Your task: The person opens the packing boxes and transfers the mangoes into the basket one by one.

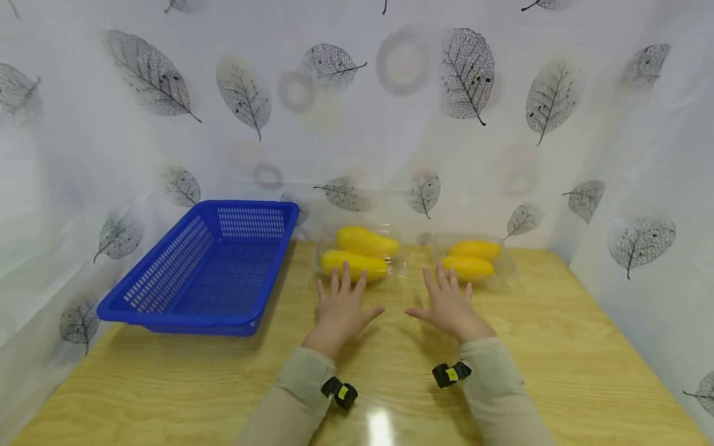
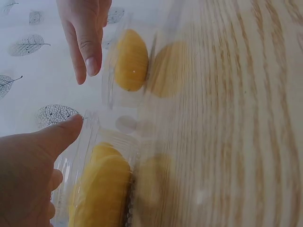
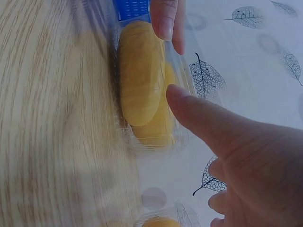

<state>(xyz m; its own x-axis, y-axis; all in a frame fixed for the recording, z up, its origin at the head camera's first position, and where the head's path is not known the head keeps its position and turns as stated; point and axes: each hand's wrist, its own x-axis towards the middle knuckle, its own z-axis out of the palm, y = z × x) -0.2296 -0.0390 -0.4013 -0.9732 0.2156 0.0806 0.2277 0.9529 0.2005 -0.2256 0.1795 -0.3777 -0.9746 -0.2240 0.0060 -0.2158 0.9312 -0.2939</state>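
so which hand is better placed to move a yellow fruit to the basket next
Probably the left hand: its fingers are by the box nearest the basket, while the right hand is farther off, by the other box.

Your left sleeve, at 7 o'clock in the head view, and right sleeve, at 5 o'clock, are plain beige, each with a broad cuff. A small, blocky black wrist camera sits at your left cuff's 4 o'clock; its black twin sits at your right cuff's 9 o'clock. Each bears a bright yellow label.
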